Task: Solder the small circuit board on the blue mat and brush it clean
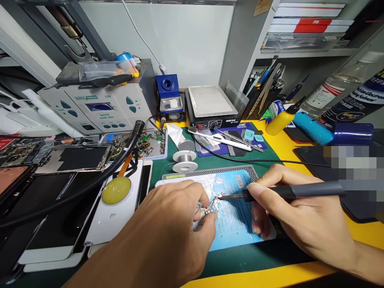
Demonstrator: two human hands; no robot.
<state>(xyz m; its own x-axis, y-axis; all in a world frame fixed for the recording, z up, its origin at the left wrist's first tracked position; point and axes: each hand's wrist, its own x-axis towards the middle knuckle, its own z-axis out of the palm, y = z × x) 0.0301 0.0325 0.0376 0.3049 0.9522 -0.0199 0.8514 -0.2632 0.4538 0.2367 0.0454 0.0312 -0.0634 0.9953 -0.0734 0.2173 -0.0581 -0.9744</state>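
Left hand (175,212) pinches a small circuit board (213,205) near the desk's (249,278) front edge. Right hand (312,218) grips a soldering iron (315,190)

One view, from a camera worn on the person's head, looking forward and steeply down across a workbench. It sits close over the near side: the left hand (177,216) and right hand (303,216) loom large in front, their forearms cut off by the near edge. The middle of the view falls close to a solder spool (185,161). Beyond, sight reaches a pale back panel (192,44), with a grey station (99,106) far left and a shelf (300,53) far right. A clear bottle (328,90) leans outward at right.
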